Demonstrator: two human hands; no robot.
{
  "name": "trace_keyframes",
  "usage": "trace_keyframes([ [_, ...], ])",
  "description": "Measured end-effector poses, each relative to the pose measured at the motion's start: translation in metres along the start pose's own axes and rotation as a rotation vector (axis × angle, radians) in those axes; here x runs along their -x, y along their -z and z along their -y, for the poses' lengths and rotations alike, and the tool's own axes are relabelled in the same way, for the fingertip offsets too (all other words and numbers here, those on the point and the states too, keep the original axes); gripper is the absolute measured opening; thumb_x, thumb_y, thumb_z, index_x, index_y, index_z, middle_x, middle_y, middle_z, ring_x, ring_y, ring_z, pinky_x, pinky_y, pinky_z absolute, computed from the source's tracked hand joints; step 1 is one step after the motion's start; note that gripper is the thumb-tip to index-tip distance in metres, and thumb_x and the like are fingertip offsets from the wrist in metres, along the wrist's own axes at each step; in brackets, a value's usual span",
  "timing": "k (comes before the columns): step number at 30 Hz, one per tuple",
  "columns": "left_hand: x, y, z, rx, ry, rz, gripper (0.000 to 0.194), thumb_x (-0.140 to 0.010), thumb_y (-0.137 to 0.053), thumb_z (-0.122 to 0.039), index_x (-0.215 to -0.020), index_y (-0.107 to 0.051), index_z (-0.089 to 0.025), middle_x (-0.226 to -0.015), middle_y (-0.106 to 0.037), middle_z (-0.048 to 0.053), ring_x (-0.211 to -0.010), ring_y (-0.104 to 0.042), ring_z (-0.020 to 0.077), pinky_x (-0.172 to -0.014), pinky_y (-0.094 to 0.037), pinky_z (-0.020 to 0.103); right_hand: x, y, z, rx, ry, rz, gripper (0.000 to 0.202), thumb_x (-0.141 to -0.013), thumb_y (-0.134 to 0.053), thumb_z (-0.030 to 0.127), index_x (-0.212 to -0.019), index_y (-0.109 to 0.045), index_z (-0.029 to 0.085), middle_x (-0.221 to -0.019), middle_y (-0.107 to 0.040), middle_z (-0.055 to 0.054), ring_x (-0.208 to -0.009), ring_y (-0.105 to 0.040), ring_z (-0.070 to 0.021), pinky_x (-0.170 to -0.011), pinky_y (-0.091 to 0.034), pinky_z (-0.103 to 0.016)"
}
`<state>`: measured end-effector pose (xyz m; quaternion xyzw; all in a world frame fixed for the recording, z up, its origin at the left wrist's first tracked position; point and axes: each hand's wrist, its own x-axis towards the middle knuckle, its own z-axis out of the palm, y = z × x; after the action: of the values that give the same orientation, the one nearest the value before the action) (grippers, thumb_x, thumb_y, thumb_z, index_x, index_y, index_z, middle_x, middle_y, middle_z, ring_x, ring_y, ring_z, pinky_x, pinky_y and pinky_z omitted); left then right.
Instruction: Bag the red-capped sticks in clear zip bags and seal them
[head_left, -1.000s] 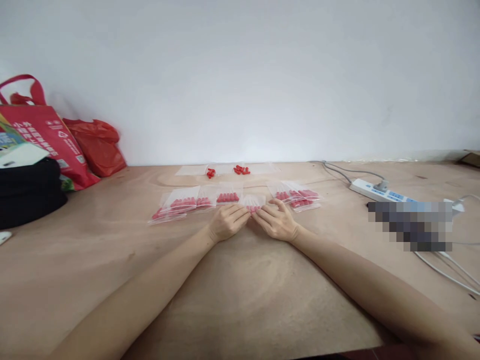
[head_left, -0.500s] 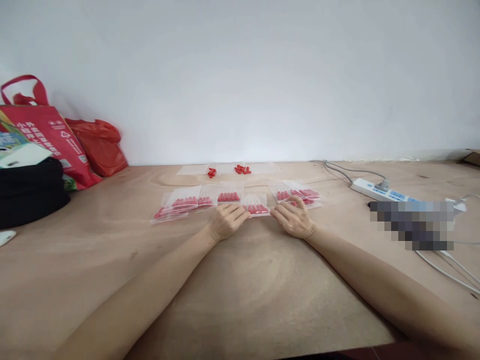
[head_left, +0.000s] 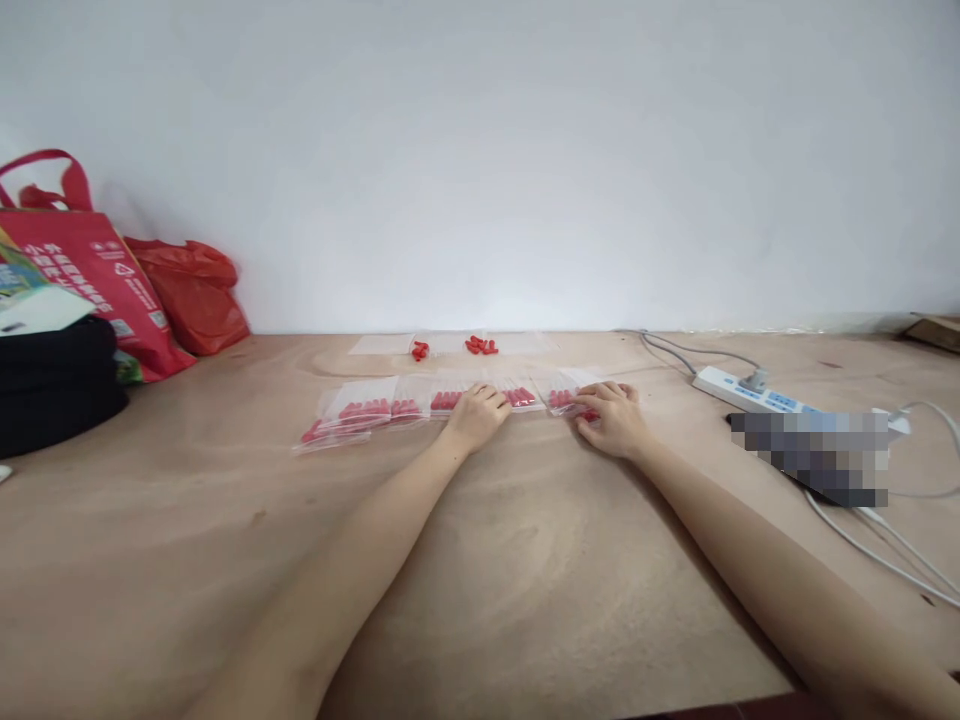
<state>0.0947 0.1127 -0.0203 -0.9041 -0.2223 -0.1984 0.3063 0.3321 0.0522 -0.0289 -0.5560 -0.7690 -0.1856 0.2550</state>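
A row of small clear bags holding red pieces lies across the wooden table. My left hand rests with curled fingers on the row's middle, between one bag and another. I cannot tell whether it grips one. My right hand lies flat, fingers spread, on the rightmost bags. More filled bags lie to the left. Behind the row lie loose red pieces and empty clear bags.
A red tote bag and a red plastic bag lean on the wall at the left, beside a black bundle. A white power strip with cables lies at the right, next to a blurred dark object.
The bag that lay at my fingertips now sits farther back, in line with the row. My left hand moved forward with it. My right hand moved right onto the rightmost bags.
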Motion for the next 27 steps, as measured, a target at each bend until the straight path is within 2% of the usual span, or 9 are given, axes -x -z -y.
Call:
trace_keyframes([
  [7, 0.014, 0.011, -0.010, 0.117, 0.127, -0.018, 0.010, -0.079, -0.053, -0.014, -0.087, -0.059, -0.015, -0.085, -0.060, 0.005, -0.087, -0.051, 0.0183, -0.081, -0.040, 0.033, -0.006, -0.012, 0.001, 0.026, -0.094, -0.153, 0.020, -0.080, -0.043, 0.024, -0.072, -0.061, 0.021, -0.078, -0.063, -0.003, -0.078, -0.049, -0.0161, -0.077, -0.022, -0.033],
  [10, 0.021, 0.018, -0.019, 0.261, 0.158, -0.067, 0.012, -0.080, -0.052, -0.015, -0.090, -0.058, -0.015, -0.087, -0.059, 0.005, -0.086, -0.053, 0.0177, -0.078, -0.043, 0.032, -0.006, -0.005, 0.007, 0.014, -0.112, -0.308, 0.018, -0.080, -0.042, 0.020, -0.070, -0.057, 0.018, -0.074, -0.061, -0.004, -0.074, -0.049, -0.0150, -0.075, -0.024, -0.032],
  [12, 0.025, 0.023, -0.026, 0.371, 0.183, -0.116, 0.017, -0.081, -0.049, -0.016, -0.097, -0.056, -0.013, -0.091, -0.058, 0.006, -0.087, -0.054, 0.0170, -0.077, -0.046, 0.030, -0.002, 0.006, 0.017, -0.022, -0.042, -0.340, 0.014, -0.079, -0.043, 0.019, -0.071, -0.054, 0.018, -0.073, -0.060, -0.003, -0.072, -0.049, -0.0148, -0.075, -0.025, -0.032],
  [15, 0.030, 0.036, -0.036, 0.487, 0.188, -0.167, 0.029, -0.082, -0.049, -0.022, -0.110, -0.049, -0.012, -0.101, -0.055, 0.009, -0.092, -0.054, 0.0180, -0.078, -0.048, 0.031, 0.009, 0.024, 0.042, -0.120, 0.181, -0.234, 0.012, -0.079, -0.044, 0.017, -0.071, -0.053, 0.018, -0.071, -0.059, -0.002, -0.070, -0.049, -0.0135, -0.076, -0.025, -0.032],
  [17, 0.034, 0.046, -0.041, 0.496, 0.125, -0.183, 0.033, -0.081, -0.052, -0.028, -0.110, -0.049, -0.013, -0.102, -0.055, 0.010, -0.092, -0.054, 0.0189, -0.078, -0.048, 0.032, 0.017, 0.031, 0.063, -0.184, 0.272, -0.182, 0.012, -0.080, -0.043, 0.018, -0.072, -0.052, 0.018, -0.070, -0.059, -0.001, -0.069, -0.048, -0.0129, -0.075, -0.026, -0.032],
  [19, 0.039, 0.057, -0.044, 0.463, 0.013, -0.209, 0.028, -0.081, -0.052, -0.027, -0.105, -0.052, -0.013, -0.097, -0.058, 0.009, -0.088, -0.055, 0.0188, -0.077, -0.049, 0.033, 0.022, 0.035, 0.081, -0.266, 0.310, -0.136, 0.011, -0.081, -0.042, 0.018, -0.074, -0.051, 0.017, -0.071, -0.058, -0.002, -0.069, -0.048, -0.0123, -0.074, -0.027, -0.031],
  [22, 0.051, 0.069, -0.043, 0.386, -0.150, -0.273, 0.012, -0.082, -0.049, -0.016, -0.091, -0.057, -0.013, -0.079, -0.062, 0.005, -0.076, -0.057, 0.0152, -0.073, -0.050, 0.030, 0.025, 0.035, 0.098, -0.404, 0.359, -0.056, 0.012, -0.083, -0.040, 0.019, -0.076, -0.050, 0.017, -0.072, -0.059, -0.002, -0.070, -0.049, -0.0114, -0.071, -0.029, -0.029],
  [24, 0.061, 0.076, -0.038, 0.345, -0.203, -0.302, 0.011, -0.083, -0.047, -0.010, -0.083, -0.057, -0.013, -0.068, -0.061, 0.002, -0.069, -0.057, 0.0130, -0.070, -0.050, 0.028, 0.025, 0.033, 0.102, -0.458, 0.392, 0.006, 0.011, -0.083, -0.042, 0.021, -0.078, -0.051, 0.017, -0.075, -0.060, -0.002, -0.073, -0.050, -0.0114, -0.071, -0.030, -0.029],
  [27, 0.076, 0.085, -0.031, 0.317, -0.217, -0.323, 0.013, -0.083, -0.046, -0.008, -0.081, -0.058, -0.012, -0.067, -0.062, 0.003, -0.070, -0.059, 0.0131, -0.070, -0.051, 0.029, 0.024, 0.032, 0.102, -0.449, 0.407, 0.061, 0.011, -0.079, -0.048, 0.024, -0.086, -0.052, 0.018, -0.080, -0.060, -0.002, -0.078, -0.050, -0.0131, -0.072, -0.030, -0.029],
])
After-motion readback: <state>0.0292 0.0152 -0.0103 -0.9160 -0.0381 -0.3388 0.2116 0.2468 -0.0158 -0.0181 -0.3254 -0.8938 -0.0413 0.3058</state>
